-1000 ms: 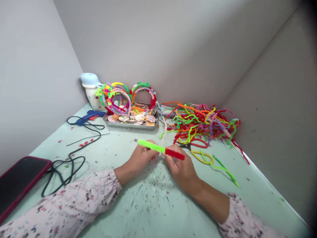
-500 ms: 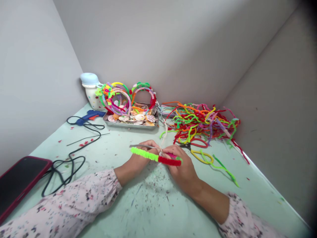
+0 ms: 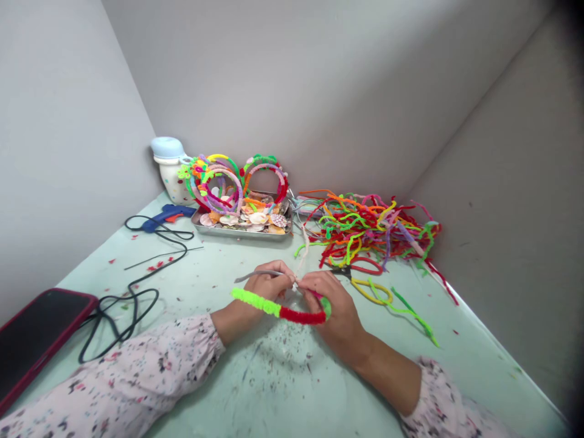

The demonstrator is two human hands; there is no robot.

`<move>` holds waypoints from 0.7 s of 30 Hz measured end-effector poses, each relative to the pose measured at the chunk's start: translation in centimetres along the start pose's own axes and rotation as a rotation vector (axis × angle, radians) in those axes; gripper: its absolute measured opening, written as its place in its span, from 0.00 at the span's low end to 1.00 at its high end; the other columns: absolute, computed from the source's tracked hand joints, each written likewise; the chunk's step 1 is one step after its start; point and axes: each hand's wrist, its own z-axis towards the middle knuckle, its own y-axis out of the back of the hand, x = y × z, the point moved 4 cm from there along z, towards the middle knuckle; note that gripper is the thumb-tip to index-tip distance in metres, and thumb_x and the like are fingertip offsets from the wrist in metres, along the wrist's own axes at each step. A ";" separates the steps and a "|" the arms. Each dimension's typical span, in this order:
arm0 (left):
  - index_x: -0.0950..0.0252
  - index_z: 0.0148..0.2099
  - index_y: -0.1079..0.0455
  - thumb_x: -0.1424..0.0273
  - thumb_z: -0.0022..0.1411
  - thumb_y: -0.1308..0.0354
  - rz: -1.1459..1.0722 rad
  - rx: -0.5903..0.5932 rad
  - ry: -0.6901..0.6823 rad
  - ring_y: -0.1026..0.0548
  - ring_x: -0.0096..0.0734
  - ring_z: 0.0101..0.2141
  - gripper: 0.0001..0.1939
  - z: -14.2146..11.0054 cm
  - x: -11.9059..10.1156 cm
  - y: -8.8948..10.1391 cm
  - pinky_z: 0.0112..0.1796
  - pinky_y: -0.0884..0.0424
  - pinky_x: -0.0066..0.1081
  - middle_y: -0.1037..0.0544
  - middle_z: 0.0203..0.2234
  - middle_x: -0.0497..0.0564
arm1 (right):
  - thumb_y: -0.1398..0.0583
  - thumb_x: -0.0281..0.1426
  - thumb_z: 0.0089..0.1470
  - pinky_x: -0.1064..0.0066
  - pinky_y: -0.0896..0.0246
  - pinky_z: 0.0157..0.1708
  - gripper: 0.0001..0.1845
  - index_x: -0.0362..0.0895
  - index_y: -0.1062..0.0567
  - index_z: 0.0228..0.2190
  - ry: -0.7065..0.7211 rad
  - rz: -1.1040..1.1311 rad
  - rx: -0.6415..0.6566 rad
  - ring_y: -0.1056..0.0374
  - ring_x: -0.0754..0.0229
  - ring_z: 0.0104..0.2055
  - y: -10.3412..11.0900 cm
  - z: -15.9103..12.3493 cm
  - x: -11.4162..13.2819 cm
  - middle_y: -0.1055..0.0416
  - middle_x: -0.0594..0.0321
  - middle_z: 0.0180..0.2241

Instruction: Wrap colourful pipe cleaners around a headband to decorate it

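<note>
Above the table I hold a headband [image 3: 302,316] wrapped in fuzzy pipe cleaner: bright green at one end, then red, with green and pink near my right hand. Its other end is a bare grey strip [image 3: 249,277] poking out past my left hand. My left hand [image 3: 261,295] pinches the band where the bare part begins. My right hand [image 3: 336,313] has its fingertips closed at the same spot, almost touching the left ones. From between them a pale pink pipe cleaner [image 3: 305,243] runs up and away. The fingers hide exactly how each one grips it.
Scissors [image 3: 371,291] and a heap of coloured pipe cleaners [image 3: 374,228] lie to the right. Behind, a metal tray [image 3: 241,233] holds shells and finished headbands [image 3: 228,173]. On the left are a blue glue gun [image 3: 166,214], its black cord [image 3: 137,281], a phone [image 3: 43,334] and a cup [image 3: 171,173].
The headband's wrapped arc has tilted lower and a little to the left. The fingertips have shifted slightly at the pinch. Everything on the table stays put.
</note>
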 end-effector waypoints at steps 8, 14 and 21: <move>0.66 0.27 0.33 0.68 0.52 0.44 -0.042 -0.019 0.024 0.38 0.23 0.18 0.06 -0.2 -0.2 -0.2 0.21 0.44 0.24 0.35 0.14 0.43 | 0.47 0.24 0.56 0.62 0.37 0.42 0.09 0.48 0.29 0.36 -0.054 0.056 -0.004 0.33 0.58 0.40 0.0 0.0 0.2 0.29 0.60 0.35; 0.64 0.40 0.34 0.65 0.54 0.41 -0.191 -0.005 -0.049 0.35 0.21 0.22 0.12 -1.2 -1.3 -0.7 0.23 0.41 0.22 0.31 0.25 0.44 | 0.43 0.33 0.55 0.68 0.36 0.36 0.05 0.46 0.28 0.33 -0.412 0.181 -0.082 0.31 0.59 0.36 0.3 0.0 -1.7 0.28 0.62 0.32; 0.64 0.41 0.33 0.64 0.57 0.42 -0.031 -0.046 -0.193 0.37 0.21 0.23 0.12 -1.3 -1.5 -0.6 0.25 0.40 0.22 0.32 0.25 0.45 | 0.41 0.38 0.52 0.69 0.35 0.33 0.11 0.44 0.26 0.31 -0.597 0.265 -0.047 0.30 0.59 0.31 0.3 0.4 -2.5 0.26 0.63 0.28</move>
